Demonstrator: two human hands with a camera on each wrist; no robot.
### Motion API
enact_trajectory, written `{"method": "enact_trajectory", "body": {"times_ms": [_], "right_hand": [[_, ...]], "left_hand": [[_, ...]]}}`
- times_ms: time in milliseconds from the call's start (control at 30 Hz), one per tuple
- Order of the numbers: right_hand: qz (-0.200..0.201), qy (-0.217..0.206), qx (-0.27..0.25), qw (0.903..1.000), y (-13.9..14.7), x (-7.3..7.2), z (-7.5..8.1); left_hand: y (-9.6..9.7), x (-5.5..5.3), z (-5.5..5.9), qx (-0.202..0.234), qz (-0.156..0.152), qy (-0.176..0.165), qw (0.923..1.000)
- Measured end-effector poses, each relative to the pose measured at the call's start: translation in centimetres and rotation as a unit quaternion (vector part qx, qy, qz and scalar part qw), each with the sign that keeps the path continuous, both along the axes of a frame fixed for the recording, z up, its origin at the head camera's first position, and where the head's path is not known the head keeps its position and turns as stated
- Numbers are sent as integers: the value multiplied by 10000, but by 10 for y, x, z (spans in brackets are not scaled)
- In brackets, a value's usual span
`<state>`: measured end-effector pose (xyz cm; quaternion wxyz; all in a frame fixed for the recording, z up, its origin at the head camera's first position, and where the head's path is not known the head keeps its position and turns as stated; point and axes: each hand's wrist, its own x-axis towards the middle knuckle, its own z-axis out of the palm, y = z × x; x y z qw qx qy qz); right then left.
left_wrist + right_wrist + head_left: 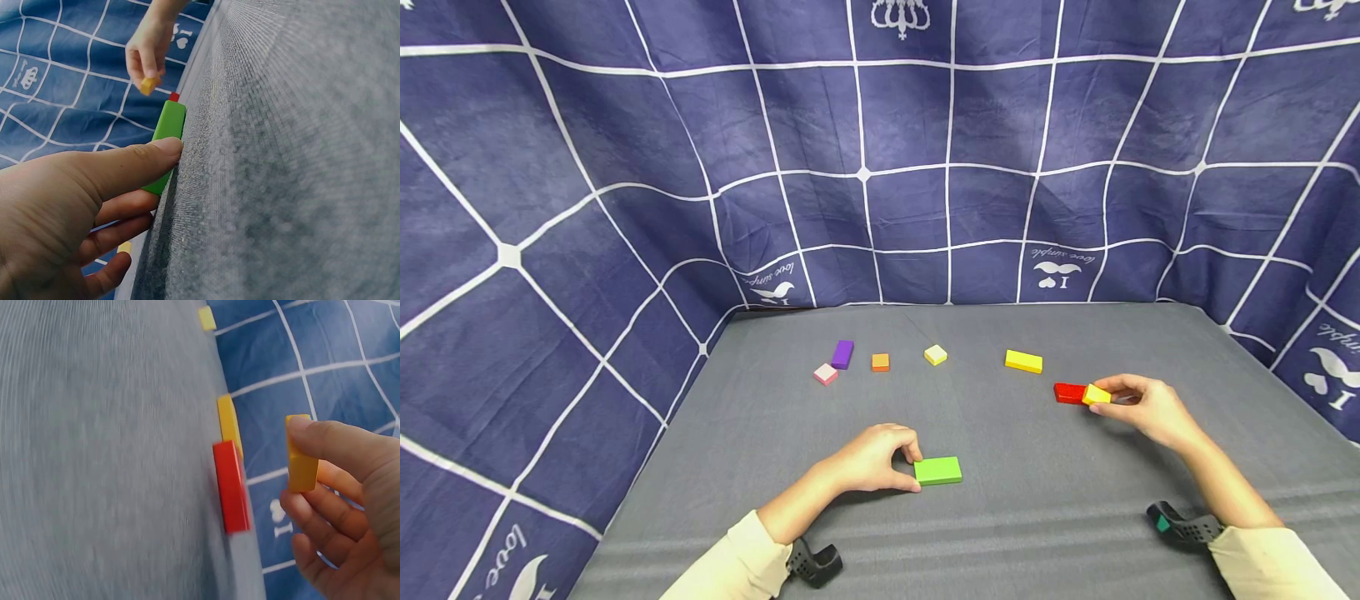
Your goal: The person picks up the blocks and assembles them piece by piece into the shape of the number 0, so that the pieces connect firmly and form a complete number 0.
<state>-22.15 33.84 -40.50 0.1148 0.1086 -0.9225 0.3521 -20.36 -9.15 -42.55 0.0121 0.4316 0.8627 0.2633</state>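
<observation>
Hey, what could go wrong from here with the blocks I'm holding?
The yellow block could slip and drop, since your right hand pinches it above the table. Falling, it might knock the red block, which it overlaps in the head view. The green block might swivel, as your left hand grips it near one end.

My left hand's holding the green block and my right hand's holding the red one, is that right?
Not quite: your right hand is holding a yellow block. The red block lies on the table, as the right wrist view shows. Your left hand is holding the green block.
</observation>
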Motion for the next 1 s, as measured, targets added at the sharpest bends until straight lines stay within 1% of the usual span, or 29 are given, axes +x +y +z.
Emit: {"method": "enact_trajectory", "body": {"times_ms": [200,300,500,600,733,1000], "right_hand": [[179,168,-305,9992,-21,0,1],[266,115,-459,9985,-31,-1,1],[705,-31,-685,9952,-50,0,2],[787,-165,-796,9936,-59,0,1],[939,-279,-759,9923,-70,1,0],[1350,-285,-697,9880,-93,2,-6]], "left_hand": [[0,-1,-1,4,-14,19,10000],[-1,-1,-1,2,-23,27,10000],[-1,0,-1,-6,-1,6,10000],[-1,0,-1,-37,19,-6,10000],[-1,0,-1,-61,26,2,10000],[-1,-1,-2,-72,5,27,10000]]}}
